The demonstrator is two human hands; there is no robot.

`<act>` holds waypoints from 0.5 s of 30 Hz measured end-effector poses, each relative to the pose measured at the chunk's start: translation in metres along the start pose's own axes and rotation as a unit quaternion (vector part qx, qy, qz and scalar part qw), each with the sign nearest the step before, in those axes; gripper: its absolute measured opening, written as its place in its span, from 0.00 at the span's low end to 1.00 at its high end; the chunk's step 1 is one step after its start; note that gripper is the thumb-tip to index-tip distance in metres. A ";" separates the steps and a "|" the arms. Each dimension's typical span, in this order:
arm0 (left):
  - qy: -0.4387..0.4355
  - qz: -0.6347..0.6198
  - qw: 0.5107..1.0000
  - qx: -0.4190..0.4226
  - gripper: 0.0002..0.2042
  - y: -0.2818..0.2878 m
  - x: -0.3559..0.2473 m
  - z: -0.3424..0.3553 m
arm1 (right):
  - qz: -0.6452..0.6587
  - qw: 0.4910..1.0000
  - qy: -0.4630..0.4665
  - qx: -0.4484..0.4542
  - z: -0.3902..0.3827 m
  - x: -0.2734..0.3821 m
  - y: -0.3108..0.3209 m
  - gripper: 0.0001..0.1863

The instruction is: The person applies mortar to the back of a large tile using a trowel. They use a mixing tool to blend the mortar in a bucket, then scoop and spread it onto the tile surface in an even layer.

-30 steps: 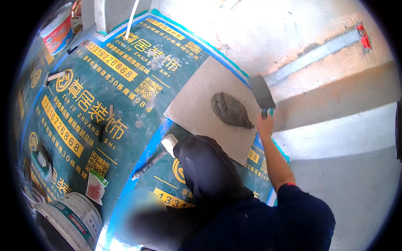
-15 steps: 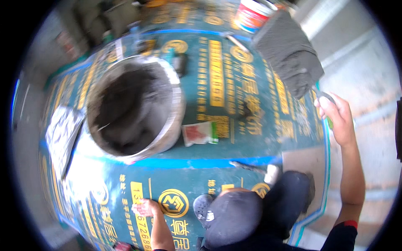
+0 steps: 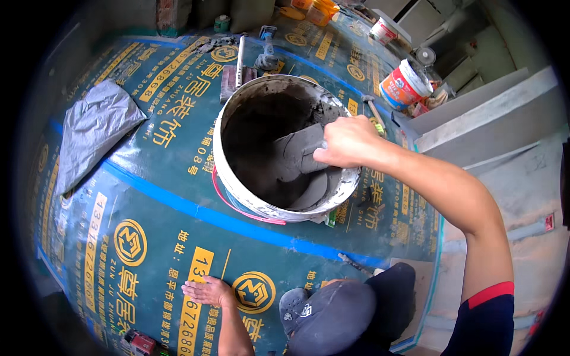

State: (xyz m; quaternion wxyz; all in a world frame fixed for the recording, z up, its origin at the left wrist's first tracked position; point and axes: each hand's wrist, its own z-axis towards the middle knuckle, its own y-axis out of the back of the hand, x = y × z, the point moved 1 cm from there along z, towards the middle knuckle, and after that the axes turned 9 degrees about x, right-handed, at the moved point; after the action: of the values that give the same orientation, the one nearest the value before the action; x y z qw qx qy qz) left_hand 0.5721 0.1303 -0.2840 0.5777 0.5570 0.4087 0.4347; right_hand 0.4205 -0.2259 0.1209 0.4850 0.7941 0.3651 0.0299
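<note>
A white bucket [image 3: 350,188] with a smeared rim and a pink handle stands mid-view. Dark grey wet mortar [image 3: 249,127] lines and fills its inside. My right hand [image 3: 350,142] is closed around the handle of a trowel, over the bucket's right rim. The trowel's blade [image 3: 295,149], coated in grey mortar, slants down into the bucket, its far end lost in shadow. My left hand [image 3: 209,292] holds nothing, fingers stretched out flat above the green printed floor sheet [image 3: 160,237].
A grey folded sack [image 3: 98,130] lies left. Behind the bucket are a blue-grey power tool [image 3: 267,54] and a pale straight bar [image 3: 240,62]. A hammer [image 3: 373,110] and a red-white tub [image 3: 405,86] sit at the back right. My bent knees and a clog [image 3: 292,308] are below.
My right hand has brought the trowel from the upper right, where it carried a thick mortar load, left into the bucket. The view has shifted; my left hand stays outstretched.
</note>
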 end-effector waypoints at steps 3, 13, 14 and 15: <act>-0.003 -0.003 1.000 0.011 0.30 -0.001 -0.002 -0.002 | 0.036 0.998 -0.013 0.041 -0.002 0.001 0.012 0.26; 0.011 0.005 1.000 0.000 0.30 -0.004 0.005 0.003 | 0.219 0.969 0.067 0.089 -0.022 -0.037 0.017 0.21; 0.014 0.003 1.000 0.004 0.30 -0.005 0.004 0.004 | 0.271 0.954 0.087 0.092 -0.021 -0.047 0.012 0.19; 0.017 0.000 1.000 0.009 0.30 -0.005 0.005 0.005 | 0.322 0.936 0.106 0.096 -0.022 -0.053 0.010 0.18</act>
State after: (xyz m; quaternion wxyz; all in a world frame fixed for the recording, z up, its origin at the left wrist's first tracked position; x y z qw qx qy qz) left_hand 0.5788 0.1338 -0.2883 0.5658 0.5547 0.4221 0.4403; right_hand 0.3780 -0.2445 0.1563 0.3288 0.9042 0.1403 0.2336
